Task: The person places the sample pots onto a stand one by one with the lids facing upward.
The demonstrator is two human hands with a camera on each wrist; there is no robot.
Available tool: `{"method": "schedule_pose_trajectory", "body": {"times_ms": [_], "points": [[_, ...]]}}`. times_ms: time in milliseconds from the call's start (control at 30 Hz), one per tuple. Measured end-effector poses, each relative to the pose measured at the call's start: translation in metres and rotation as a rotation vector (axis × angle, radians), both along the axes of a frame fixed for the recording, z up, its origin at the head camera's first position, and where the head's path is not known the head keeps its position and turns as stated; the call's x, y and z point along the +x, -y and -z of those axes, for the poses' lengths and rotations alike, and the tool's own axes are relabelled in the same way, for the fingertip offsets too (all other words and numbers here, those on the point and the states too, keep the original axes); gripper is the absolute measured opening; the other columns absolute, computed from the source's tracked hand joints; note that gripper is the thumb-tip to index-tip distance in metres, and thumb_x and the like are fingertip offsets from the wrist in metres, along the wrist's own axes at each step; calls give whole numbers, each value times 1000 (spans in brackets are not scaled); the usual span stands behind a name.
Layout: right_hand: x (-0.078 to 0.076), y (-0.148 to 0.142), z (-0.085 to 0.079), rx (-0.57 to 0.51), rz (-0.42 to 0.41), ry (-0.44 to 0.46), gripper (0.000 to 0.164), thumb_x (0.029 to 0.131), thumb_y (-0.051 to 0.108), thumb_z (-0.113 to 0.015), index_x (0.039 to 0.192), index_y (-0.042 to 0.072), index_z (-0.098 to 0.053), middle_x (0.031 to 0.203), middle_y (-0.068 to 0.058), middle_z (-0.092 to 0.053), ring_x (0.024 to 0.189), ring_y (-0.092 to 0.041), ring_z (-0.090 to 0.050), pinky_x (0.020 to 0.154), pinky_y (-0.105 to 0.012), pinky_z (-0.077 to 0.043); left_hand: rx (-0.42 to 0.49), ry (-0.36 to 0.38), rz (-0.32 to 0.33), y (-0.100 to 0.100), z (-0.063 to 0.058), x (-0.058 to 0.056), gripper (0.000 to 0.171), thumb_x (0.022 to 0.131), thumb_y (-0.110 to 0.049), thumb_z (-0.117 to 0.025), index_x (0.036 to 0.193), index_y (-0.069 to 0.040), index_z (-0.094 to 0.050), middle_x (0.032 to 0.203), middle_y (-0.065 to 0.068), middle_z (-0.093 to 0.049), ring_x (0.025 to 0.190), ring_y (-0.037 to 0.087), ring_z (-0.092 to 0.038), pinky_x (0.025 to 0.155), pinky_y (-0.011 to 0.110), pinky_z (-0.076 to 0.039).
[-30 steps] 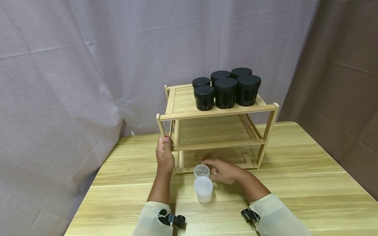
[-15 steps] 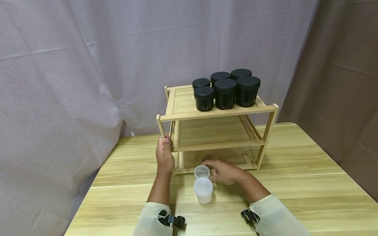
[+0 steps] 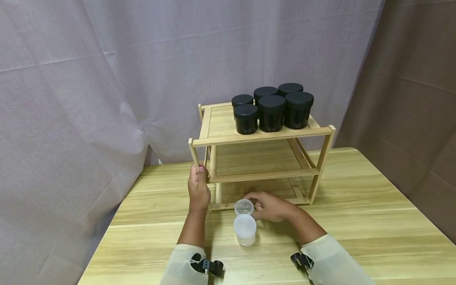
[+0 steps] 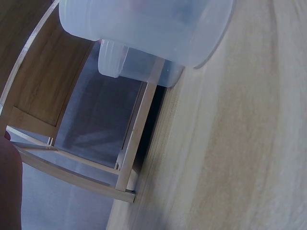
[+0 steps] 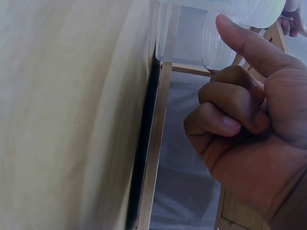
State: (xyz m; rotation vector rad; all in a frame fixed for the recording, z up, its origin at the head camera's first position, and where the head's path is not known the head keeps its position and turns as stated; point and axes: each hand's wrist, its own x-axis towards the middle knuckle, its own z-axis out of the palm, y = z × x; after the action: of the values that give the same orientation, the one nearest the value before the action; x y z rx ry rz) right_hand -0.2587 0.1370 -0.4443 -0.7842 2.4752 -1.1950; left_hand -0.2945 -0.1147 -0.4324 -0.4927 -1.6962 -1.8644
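My left hand [image 3: 198,188] grips the front left post of a three-tier wooden rack [image 3: 263,175]. Low in front of the rack, my right hand [image 3: 272,207] holds a small clear plastic jar [image 3: 244,208] at its rim, index finger behind it and thumb on the near side. The right wrist view shows that thumb [image 5: 254,48] stretched out and the other fingers curled into the palm. Just nearer stands a second plastic jar [image 3: 245,231] with a frosted white top, upright on the table. The left wrist view shows this nearer jar [image 4: 148,26] large, partly covering the other.
Several black lidded jars [image 3: 272,114] stand grouped on the rack's top shelf, toward its right. The rack rests on a wood-grain table [image 3: 356,221]. A grey curtain [image 3: 160,71] hangs behind, and a brown one [image 3: 409,99] on the right.
Almost nothing differs. The whole head view shifts very slightly; both hands, the jars and the rack keep their places.
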Motion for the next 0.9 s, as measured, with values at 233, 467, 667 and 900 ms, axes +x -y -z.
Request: {"method": "schedule_pose_trajectory", "body": {"times_ms": [233, 467, 667, 900], "points": [[0, -3, -3, 0, 3, -23, 53, 92, 5, -83, 141, -1, -63, 69, 6, -45, 61, -7, -43, 56, -19, -35, -17, 3, -14, 1, -1, -1, 63, 118, -44, -39, 118, 19, -45, 83, -1, -42, 79, 8, -41, 73, 21, -37], [0, -6, -8, -1, 19, 4, 59, 91, 6, -85, 144, -3, -60, 68, 6, -45, 61, -9, -43, 55, -19, -35, -13, 2, -22, 0, -1, -1, 57, 120, -38, -39, 118, 19, -46, 83, -3, -43, 78, 7, -41, 73, 20, -37], [-1, -11, -14, -5, 44, 11, 64, 89, 9, -89, 143, -7, -59, 69, 5, -44, 62, -11, -42, 55, -20, -34, -6, 2, -18, -1, -2, 0, 59, 119, -40, -39, 119, 19, -46, 82, -3, -42, 78, 7, -40, 72, 20, -36], [2, -14, -20, 0, 30, -17, 59, 88, 7, -88, 138, -8, -61, 70, 5, -45, 63, -8, -43, 58, -20, -35, -12, 19, -26, 0, -1, 0, 51, 120, -33, -39, 117, 18, -46, 81, -3, -41, 76, 8, -40, 72, 23, -36]]}}
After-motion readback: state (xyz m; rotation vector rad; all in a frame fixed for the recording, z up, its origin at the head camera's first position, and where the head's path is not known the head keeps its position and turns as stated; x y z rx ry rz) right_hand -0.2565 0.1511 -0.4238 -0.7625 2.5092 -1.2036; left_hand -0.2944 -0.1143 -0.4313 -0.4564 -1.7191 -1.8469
